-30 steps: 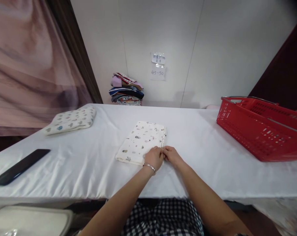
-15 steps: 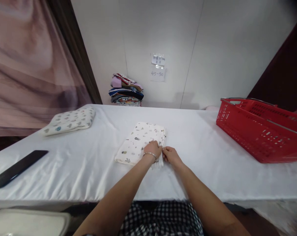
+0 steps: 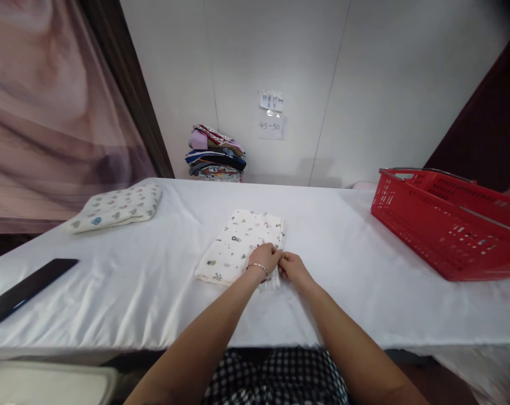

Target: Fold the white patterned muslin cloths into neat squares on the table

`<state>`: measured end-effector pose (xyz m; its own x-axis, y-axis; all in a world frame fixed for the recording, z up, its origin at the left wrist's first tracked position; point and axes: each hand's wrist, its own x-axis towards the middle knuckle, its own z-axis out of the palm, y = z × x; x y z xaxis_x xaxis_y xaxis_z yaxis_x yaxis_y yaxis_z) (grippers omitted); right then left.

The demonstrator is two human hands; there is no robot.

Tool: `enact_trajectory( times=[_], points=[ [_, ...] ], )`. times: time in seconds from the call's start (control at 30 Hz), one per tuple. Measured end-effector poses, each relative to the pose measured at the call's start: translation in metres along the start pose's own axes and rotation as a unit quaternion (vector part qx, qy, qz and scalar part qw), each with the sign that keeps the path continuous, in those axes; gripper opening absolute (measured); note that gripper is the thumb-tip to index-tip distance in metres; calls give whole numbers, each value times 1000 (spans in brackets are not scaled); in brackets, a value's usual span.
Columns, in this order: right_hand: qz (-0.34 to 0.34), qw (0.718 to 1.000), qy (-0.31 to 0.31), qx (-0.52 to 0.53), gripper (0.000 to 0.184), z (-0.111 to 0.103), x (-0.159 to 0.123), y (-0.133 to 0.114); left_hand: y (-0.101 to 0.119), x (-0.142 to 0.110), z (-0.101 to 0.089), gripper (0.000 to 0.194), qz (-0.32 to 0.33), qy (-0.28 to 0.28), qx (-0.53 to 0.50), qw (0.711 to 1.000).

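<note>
A folded white cloth (image 3: 233, 244) with small printed figures lies flat on the white-covered table in front of me. My left hand (image 3: 264, 256), a bracelet at its wrist, rests over the cloth's right side, its fingertips closed on the layered edge. Right beside it, my right hand (image 3: 294, 266) pinches the same edge from the outside. The two sets of fingertips nearly meet, and the exact bit of fabric between them is partly hidden.
A second folded printed cloth (image 3: 120, 207) lies at the far left, with a dark flat object (image 3: 29, 289) nearer me. On the right stands a red plastic basket (image 3: 440, 225). Stacked fabrics (image 3: 216, 154) sit behind the table (image 3: 339, 225), below paper signs (image 3: 270, 126).
My left fingertips have shifted slightly to the right along the cloth's edge, closer to my right hand. The cloth stays in nearly the same place.
</note>
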<state>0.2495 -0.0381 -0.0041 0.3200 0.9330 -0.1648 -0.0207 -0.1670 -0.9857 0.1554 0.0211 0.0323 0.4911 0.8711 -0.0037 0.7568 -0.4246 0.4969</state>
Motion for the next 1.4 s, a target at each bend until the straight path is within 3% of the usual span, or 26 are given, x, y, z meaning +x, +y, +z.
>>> enact_trajectory(
  times=[0.3,0.67,0.9,1.13,1.27,1.4],
  points=[
    [10,1000,-18,13,9,-1,-4,-5,2,20,-3,22,-61,-30,13,998],
    [23,999,5,25,20,-6,0,-1,-15,18,4,22,-48,1,-20,999],
    [33,999,7,8,12,-13,21,-12,-10,12,5,32,-54,8,-50,997],
    [44,999,18,-24,15,-17,40,-17,-15,15,9,12,-57,6,-55,997],
    [42,998,24,-35,8,-18,55,-22,-20,16,10,12,-46,8,-64,997],
    [50,997,34,-47,14,-20,76,-31,-22,14,11,11,-43,11,-71,996]
  ],
)
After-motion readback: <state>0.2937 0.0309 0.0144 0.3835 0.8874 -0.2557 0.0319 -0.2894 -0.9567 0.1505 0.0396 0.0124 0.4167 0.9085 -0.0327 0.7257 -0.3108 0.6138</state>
